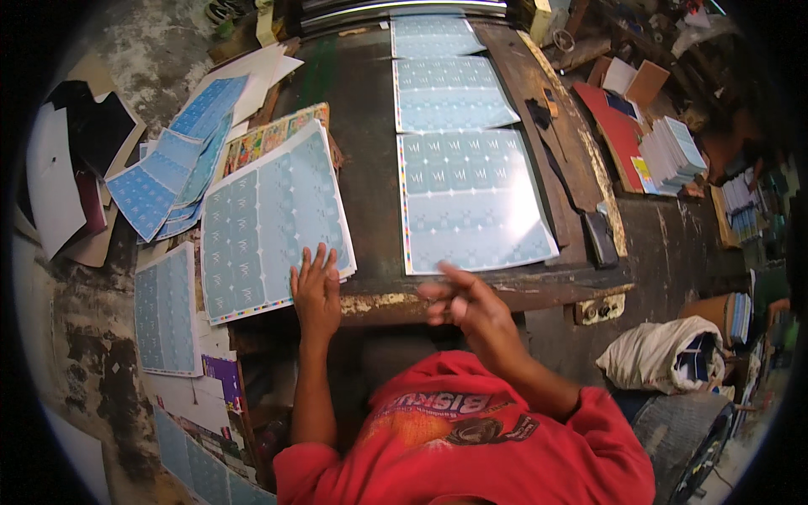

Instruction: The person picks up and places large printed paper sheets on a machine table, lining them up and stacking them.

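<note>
My left hand (316,295) lies with its fingers spread on the lower right corner of a stack of large pale blue printed sheets (273,223), at the left of the dark table. My right hand (471,307) is by the table's front edge, a little blurred, just below the near edge of a single printed sheet (467,206). Its index finger is stretched out and the others are loosely bent, with nothing visible in them. Farther back, two more printed sheets, a middle one (450,93) and a far one (429,36), continue the row toward the metal rollers.
Bright blue printed sheets (160,181) lie loosely at the left, with another pale blue stack (168,311) nearer me. A dark strap with a flat black end (599,240) runs along the table's right side. Beyond it are stacked cards (673,156) and a white sack (665,358).
</note>
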{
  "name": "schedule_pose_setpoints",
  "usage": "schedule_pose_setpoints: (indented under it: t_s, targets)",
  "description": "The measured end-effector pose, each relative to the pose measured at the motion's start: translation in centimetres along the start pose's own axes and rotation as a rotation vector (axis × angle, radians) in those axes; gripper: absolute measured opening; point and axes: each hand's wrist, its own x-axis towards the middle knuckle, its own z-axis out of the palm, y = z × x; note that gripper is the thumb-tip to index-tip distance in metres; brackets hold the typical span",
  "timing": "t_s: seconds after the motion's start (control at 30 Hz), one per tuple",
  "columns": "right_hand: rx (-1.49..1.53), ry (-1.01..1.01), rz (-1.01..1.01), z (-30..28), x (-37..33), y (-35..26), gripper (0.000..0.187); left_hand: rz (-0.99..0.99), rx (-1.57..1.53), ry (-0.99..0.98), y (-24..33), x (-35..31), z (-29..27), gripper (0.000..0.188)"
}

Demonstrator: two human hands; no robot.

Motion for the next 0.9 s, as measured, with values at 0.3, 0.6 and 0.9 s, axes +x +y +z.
schedule_pose_setpoints:
  t_s: [0.3, 0.6, 0.9]
  targets:
    - [-0.873, -0.789, -1.089, 6.2, -0.6, -13.2, 0.026, -0.105, -0.014, 0.131, -0.1, -0.7, 1.1, 0.031]
    - [-1.884, -0.118, -0.438, -12.1, 27.0, 6.2, 0.078, -0.098, 0.003, 0.033, 1.5, 0.3, 0.8, 0.037]
    - [-1.824, 0.312, 0.24, -20.0, 29.0, 2.3, 0.07, -0.289, -0.53, 0.257, 0.1, -0.4, 0.1, 0.03]
